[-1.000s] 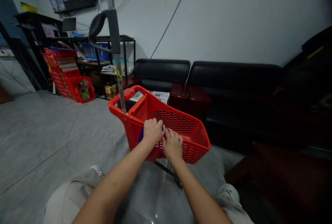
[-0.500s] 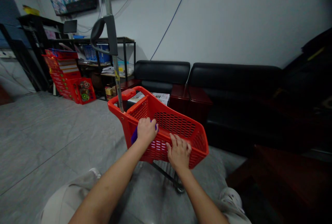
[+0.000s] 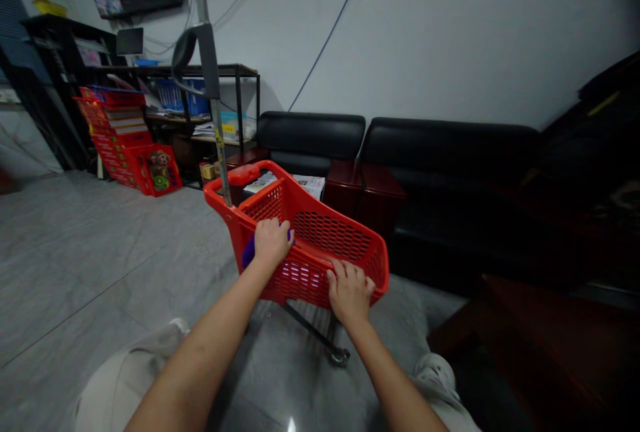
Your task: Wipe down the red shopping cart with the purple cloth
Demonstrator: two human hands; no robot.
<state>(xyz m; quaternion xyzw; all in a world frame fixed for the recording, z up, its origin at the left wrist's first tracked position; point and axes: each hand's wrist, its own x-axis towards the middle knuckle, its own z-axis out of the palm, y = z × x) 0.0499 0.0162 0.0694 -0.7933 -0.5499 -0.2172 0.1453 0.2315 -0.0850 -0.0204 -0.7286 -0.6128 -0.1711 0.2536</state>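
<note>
A small red plastic shopping cart (image 3: pixel 305 282) with mesh sides stands on the floor in front of me. My left hand (image 3: pixel 271 243) is closed around a purple cloth (image 3: pixel 249 253), pressed on the cart's near rim. Part of the cloth hangs down the outer side and a bit shows beyond my fingers. Farther along the same rim, my right hand (image 3: pixel 351 291) is hooked over the edge, its fingers bent to the inside. The basket bottom is partly hidden by the near wall.
A metal pole (image 3: pixel 221 132) with a grey handle (image 3: pixel 207 62) rises by the cart's push bar. Black sofas (image 3: pixel 310 142) line the wall behind. Stacked red boxes (image 3: pixel 117 145) stand beside a shelf at left. A dark wooden table (image 3: pixel 520 325) is at right.
The left hand and purple cloth have slid slightly left along the rim. The right hand has moved a little toward the cart's front end. The whole view has shifted slightly.
</note>
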